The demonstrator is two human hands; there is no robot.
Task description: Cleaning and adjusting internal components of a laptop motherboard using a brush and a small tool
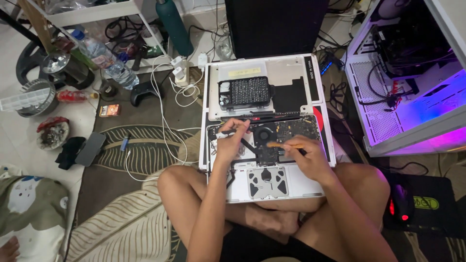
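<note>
An opened silver laptop (291, 187) lies bottom-up on my crossed legs, its circuit board and round fan (265, 134) exposed. My left hand (230, 143) grips a slim white-tipped tool (224, 134) over the left side of the board. Over the board's right side, my right hand (308, 155) pinches a thin wooden-handled brush (281, 144), its tip pointing left near the fan. The laptop's removed bottom cover (286, 73) lies just beyond, with a black battery (245, 91) resting on it.
A white computer case (412, 82) glowing purple stands at right. A black mouse (400, 204) sits on a pad at lower right. White cables (165, 97), a game controller (144, 91), a water bottle (104, 60), a phone (90, 148) and a green flask (174, 26) lie at left and behind.
</note>
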